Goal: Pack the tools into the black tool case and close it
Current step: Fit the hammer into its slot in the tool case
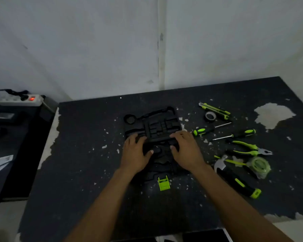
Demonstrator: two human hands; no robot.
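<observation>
The black tool case [152, 124] lies open in the middle of the dark table, its moulded slots showing and its green latch [163, 183] at the near edge. My left hand [136, 152] and my right hand [186, 149] both rest on the case near its hinge line, fingers slightly bent, thumbs inward. To the right lie a utility knife [215, 109], a tape roll [210, 116], two screwdrivers [204, 131] [238, 134], pliers [248, 148], a hammer [234, 179] and a tape measure [259, 165], all black and green.
The table [87, 163] has chipped paint and a worn patch [274, 115] at the far right. A power strip [19, 100] with a red light sits on a lower surface to the left. A white wall stands behind.
</observation>
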